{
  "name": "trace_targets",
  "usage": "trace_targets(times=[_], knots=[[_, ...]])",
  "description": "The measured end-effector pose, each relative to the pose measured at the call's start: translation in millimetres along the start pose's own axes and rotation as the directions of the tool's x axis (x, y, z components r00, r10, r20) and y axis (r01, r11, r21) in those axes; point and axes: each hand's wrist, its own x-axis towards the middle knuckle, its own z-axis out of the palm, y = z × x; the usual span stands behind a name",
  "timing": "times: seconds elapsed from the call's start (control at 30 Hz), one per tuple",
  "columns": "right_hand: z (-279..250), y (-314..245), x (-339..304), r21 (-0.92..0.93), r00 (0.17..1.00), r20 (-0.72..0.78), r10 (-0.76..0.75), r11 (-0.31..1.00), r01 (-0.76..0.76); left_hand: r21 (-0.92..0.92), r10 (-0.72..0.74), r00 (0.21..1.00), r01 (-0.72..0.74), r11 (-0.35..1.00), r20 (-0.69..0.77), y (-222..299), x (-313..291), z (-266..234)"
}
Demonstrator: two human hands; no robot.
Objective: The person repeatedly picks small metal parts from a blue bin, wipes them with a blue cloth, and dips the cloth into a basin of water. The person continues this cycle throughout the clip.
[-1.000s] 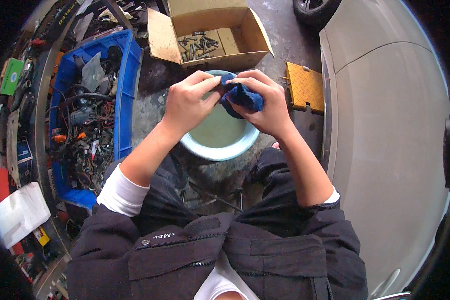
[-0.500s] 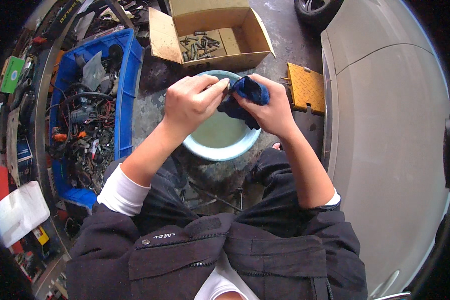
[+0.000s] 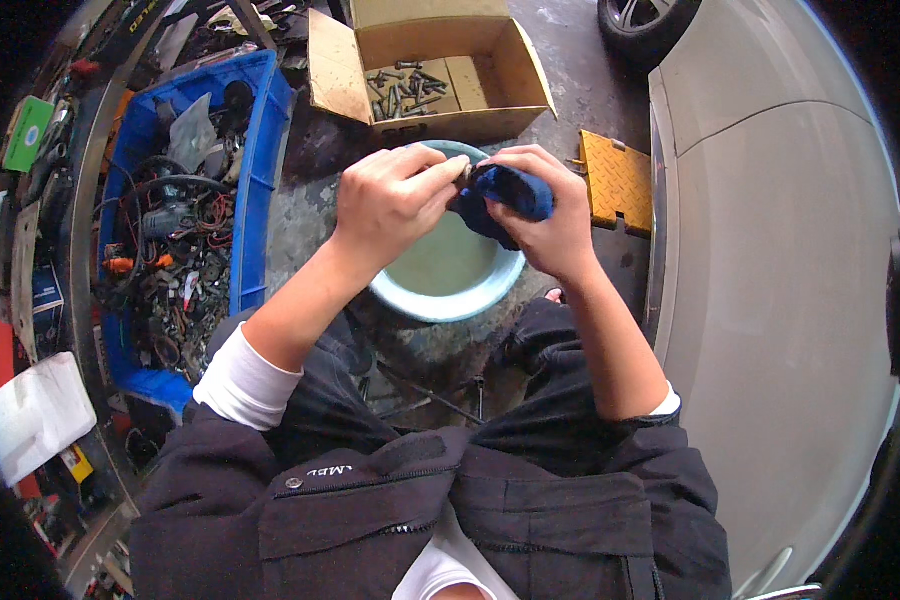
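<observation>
My left hand point(image 3: 390, 205) is closed, thumb and fingers pinching a small bolt-like metal part point(image 3: 465, 171), of which only a bit shows. A dark blue cloth point(image 3: 515, 193) is bunched in my right hand point(image 3: 555, 220), its fingers wrapped round it. The cloth meets the metal part where both hands come together. Beneath them stands a pale blue basin point(image 3: 440, 307) with cloudy, greenish liquid in it. Just beyond the basin, an open cardboard box point(image 3: 470, 122) holds several dark bolts point(image 3: 402, 97).
To the left, a blue crate point(image 3: 255, 200) is full of cables, tools and small parts, beside a metal-framed rack point(image 3: 90, 200). A light-coloured car panel point(image 3: 780, 280) runs along the right. A yellow ramp point(image 3: 615, 180) and a tyre point(image 3: 645, 30) lie beyond.
Both hands have shifted slightly to the right, and the cloth has turned a little against the metal part. The whole view has also moved slightly.
</observation>
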Motion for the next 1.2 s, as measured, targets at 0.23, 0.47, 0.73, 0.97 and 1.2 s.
trace_targets(times=[0.23,0.47,0.73,0.97,1.2], knots=[[6.8,-0.8,-2.3,0.334,0.980,-0.029,0.195,0.926,-0.175,-0.067,0.017,0.999,-0.019,0.998,-0.027,-0.8,-1.0,3.4],[3.0,3.4,-0.5,0.025,0.997,0.030,0.067,0.997,-0.067,-0.038,-0.053,0.999,0.052,0.998,-0.005,-0.1,-4.1,4.6],[2.4,-0.2,-4.0,-0.175,0.994,0.044,-0.103,0.978,0.109,-0.010,0.002,0.999,-0.002,1.000,-0.037,0.4,-2.2,2.0],[0.6,-3.5,-3.7,-0.145,0.993,0.108,0.045,0.989,-0.029,-0.016,0.042,0.998,-0.043,0.999,-0.056,-2.8,-6.3,6.1],[4.9,-4.4,-4.1,0.379,0.852,0.153,0.501,0.766,-0.519,0.069,0.195,0.977,-0.190,0.979,-0.082,-3.2,-7.2,13.1]])
